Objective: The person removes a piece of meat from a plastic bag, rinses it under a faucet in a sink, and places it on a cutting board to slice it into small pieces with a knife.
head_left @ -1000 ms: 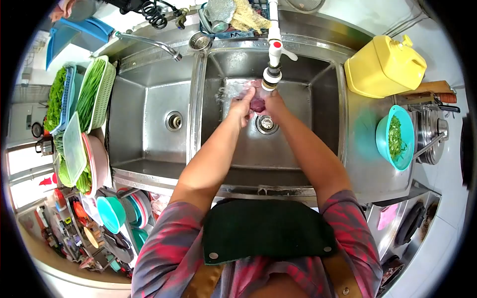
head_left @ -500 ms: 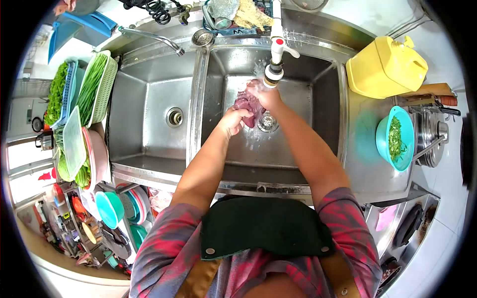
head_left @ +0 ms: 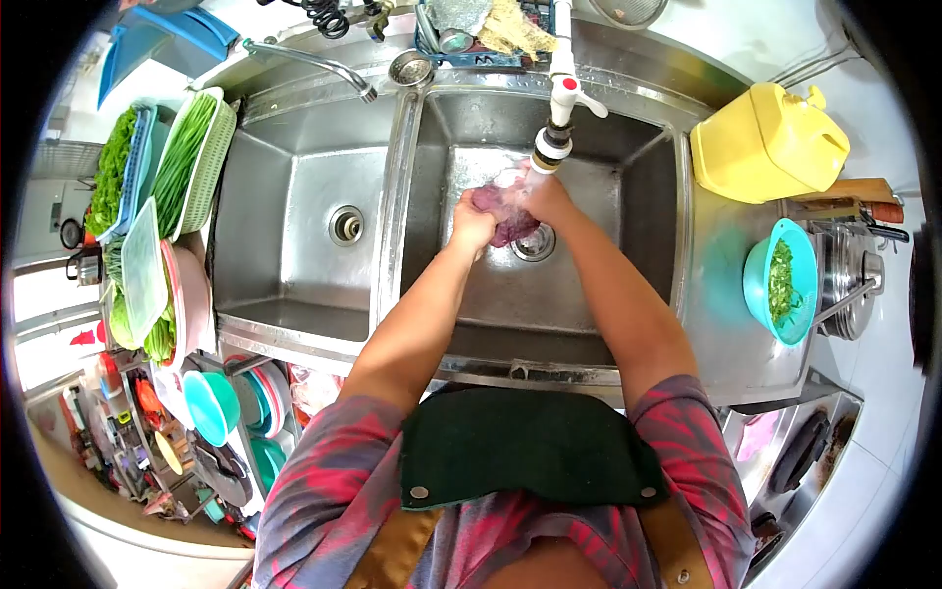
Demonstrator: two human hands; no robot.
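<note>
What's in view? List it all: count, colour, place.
Sink: 1, silver, two basins, centre
Meat-like stuff: count unclear, dark red, inside right basin
White tap: 1, white, over right basin
Metal tap: 1, silver, behind left basin
Rear basket: 1, blue, behind sink
Jug: 1, yellow, right counter
Bowl: 1, turquoise, right counter, holding chopped greens
Pot: 1, silver, right of bowl
Stalks: uncounted, green, in pale green basket, left
Leafy greens: uncounted, green, in blue basket, far left
Shelf items: many, mixed colours, lower left
Apron: 1, dark green, on person
Left hand: 1, bare, gripping the meat-like stuff
Right hand: 1, bare, under white tap
</note>
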